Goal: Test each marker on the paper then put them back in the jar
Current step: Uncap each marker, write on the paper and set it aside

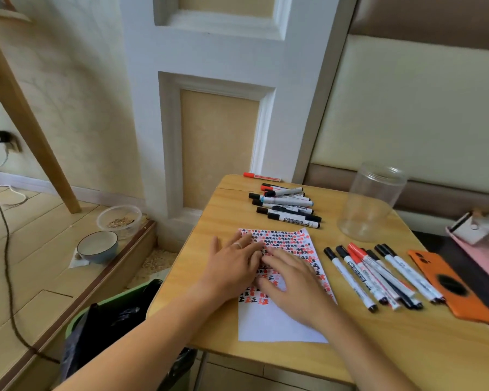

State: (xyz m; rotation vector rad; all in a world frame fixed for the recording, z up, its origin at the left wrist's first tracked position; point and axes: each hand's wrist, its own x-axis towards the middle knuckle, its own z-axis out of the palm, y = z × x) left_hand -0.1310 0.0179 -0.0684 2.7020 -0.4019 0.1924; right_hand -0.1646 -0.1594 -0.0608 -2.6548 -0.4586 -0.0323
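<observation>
What I cannot see or read from my own viewpoint at the small table.

My left hand [232,263] and right hand [297,286] lie flat on the paper [280,320], hiding the middle rows of red and black marks beneath them; my palms are out of sight. The print on the far pile of markers [287,203] and the near row of markers [378,275] is too small to read, and lower markers in each pile are partly covered. The clear jar [371,201] is blurred, its rim hard to trace. The pink item [480,249] is cut off at the right edge. The green bin [108,320] is partly hidden behind my left forearm.
</observation>
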